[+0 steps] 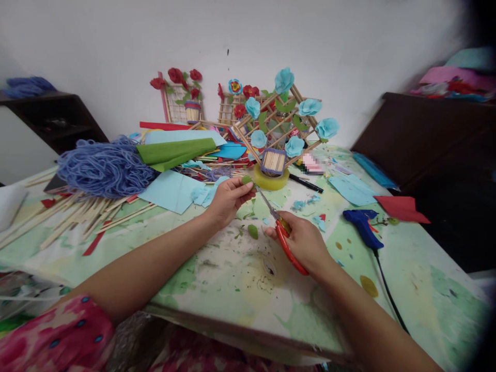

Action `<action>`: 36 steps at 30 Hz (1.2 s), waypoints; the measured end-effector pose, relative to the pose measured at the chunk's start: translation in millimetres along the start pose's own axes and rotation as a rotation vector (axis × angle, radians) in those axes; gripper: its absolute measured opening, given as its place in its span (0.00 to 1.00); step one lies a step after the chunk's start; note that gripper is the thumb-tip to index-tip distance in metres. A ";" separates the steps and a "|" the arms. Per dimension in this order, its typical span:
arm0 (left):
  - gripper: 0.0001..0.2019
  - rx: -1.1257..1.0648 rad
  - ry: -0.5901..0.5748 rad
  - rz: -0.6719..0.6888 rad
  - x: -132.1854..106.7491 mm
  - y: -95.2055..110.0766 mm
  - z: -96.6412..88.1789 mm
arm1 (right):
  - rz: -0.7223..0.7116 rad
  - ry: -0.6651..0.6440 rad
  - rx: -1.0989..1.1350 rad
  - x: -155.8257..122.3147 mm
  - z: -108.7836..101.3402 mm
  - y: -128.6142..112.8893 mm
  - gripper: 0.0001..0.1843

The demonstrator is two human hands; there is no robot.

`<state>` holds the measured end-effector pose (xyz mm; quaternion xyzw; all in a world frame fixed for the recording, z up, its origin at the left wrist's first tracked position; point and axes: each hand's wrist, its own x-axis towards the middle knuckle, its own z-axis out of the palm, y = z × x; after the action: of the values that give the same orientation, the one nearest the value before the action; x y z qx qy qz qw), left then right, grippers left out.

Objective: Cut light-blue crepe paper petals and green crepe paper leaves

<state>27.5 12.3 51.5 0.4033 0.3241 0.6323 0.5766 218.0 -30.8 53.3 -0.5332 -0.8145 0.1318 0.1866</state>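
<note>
My left hand (228,199) pinches a small green paper piece (246,180) between thumb and fingers, just in front of a yellow tape roll (271,178). My right hand (306,243) grips red-handled scissors (284,235), whose blades point up and left toward the green piece. A cut green leaf shape (253,231) lies on the table between the two hands, with small green scraps around it.
A blue glue gun (362,222) with black cord lies to the right. Blue yarn (103,168), wooden sticks (77,214), green paper (174,152) and light-blue paper (170,191) sit left. A stick lattice with blue paper flowers (282,121) stands at the back. A dark cabinet (434,139) stands right.
</note>
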 end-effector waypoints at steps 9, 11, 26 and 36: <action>0.08 0.051 -0.007 0.003 1.7 -0.6 -2.0 | 0.002 0.026 -0.081 1.4 -0.8 0.6 0.14; 0.09 0.062 -0.006 0.017 1.7 -1.1 -2.3 | 0.000 0.031 -0.093 1.0 -0.4 0.9 0.15; 0.10 -0.003 -0.013 -0.008 -1.2 0.4 2.4 | 0.010 0.015 -0.105 -0.1 -3.9 -4.1 0.14; 0.08 -0.010 -0.020 -0.044 0.1 -0.1 -0.5 | 0.007 0.037 -0.168 -0.6 -3.8 -2.9 0.15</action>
<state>27.2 12.4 51.2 0.3995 0.3241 0.6171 0.5954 217.5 -32.5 57.8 -0.5522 -0.8173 0.0539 0.1559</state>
